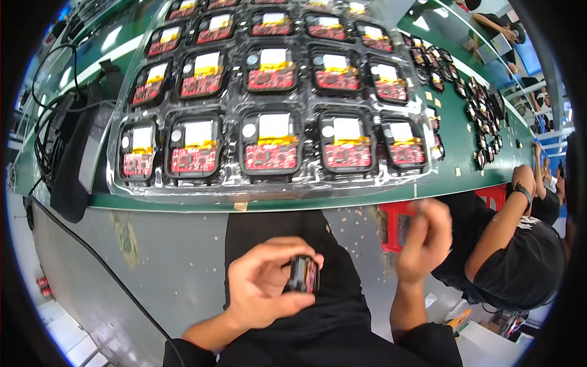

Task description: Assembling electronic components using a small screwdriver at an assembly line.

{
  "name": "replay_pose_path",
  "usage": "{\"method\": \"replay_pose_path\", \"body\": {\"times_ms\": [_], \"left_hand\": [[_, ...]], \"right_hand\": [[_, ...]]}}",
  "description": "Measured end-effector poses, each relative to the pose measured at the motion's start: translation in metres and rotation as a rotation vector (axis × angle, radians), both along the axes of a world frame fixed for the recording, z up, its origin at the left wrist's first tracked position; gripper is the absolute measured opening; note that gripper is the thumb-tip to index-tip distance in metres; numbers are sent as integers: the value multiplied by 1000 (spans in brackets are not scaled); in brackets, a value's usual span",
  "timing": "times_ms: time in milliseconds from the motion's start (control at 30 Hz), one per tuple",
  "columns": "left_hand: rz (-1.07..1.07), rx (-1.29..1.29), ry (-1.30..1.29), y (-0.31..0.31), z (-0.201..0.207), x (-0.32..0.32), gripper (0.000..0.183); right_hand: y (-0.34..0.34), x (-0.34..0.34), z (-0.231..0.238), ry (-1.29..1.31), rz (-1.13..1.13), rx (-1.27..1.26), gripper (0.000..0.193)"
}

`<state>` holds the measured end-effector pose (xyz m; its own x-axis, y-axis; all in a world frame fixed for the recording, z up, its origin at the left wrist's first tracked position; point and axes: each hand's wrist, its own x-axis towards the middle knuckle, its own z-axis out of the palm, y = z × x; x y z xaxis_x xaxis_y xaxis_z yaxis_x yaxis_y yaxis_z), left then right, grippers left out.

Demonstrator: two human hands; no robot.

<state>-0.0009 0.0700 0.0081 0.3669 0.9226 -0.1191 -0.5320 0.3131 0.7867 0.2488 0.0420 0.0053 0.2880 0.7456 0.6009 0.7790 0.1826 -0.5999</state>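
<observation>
My left hand (254, 281) grips a small open black device case (301, 274) between thumb and fingers, above my lap. The case is tilted on edge, and part of a red circuit board shows inside it. My right hand (425, 241) is raised off to the right, apart from the case. Its thumb and fingertips are pinched together and smeared by motion; whatever they may hold is too small to make out. Beyond both hands, a clear plastic tray (232, 110) bears rows of similar black cases (271, 142), each with a red board, a white battery and yellow tape.
The tray lies on a green bench (183, 202). A black tool-like item (79, 159) and coiled cables (46, 140) are at its left. More small devices (483, 116) lie along the bench at right. Beside me sits a co-worker in black (520, 257), near a red stool (391, 226).
</observation>
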Motion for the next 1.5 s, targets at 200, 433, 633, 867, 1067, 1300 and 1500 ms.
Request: {"method": "replay_pose_path", "body": {"times_ms": [200, 433, 633, 867, 1067, 1300, 1500], "left_hand": [[-83, 463, 203, 38, 77, -14, 53], [-14, 873, 791, 135, 162, 15, 22], [-1, 1024, 1047, 251, 158, 44, 20], [110, 1286, 1287, 288, 123, 64, 22], [229, 1758, 1629, 283, 116, 68, 19], [2, 2050, 1860, 281, 127, 74, 19], [-174, 1473, 1650, 279, 141, 72, 23]], "right_hand": [[54, 43, 20, -308, -457, -125, 28], [56, 44, 22, -239, -475, -321, 28], [54, 39, 22, -218, -445, -261, 25], [53, 39, 22, -204, -462, -252, 27], [53, 39, 22, -160, -451, -221, 26], [47, 41, 23, -100, -360, -188, 29], [48, 41, 23, -131, -362, -173, 29]]}}
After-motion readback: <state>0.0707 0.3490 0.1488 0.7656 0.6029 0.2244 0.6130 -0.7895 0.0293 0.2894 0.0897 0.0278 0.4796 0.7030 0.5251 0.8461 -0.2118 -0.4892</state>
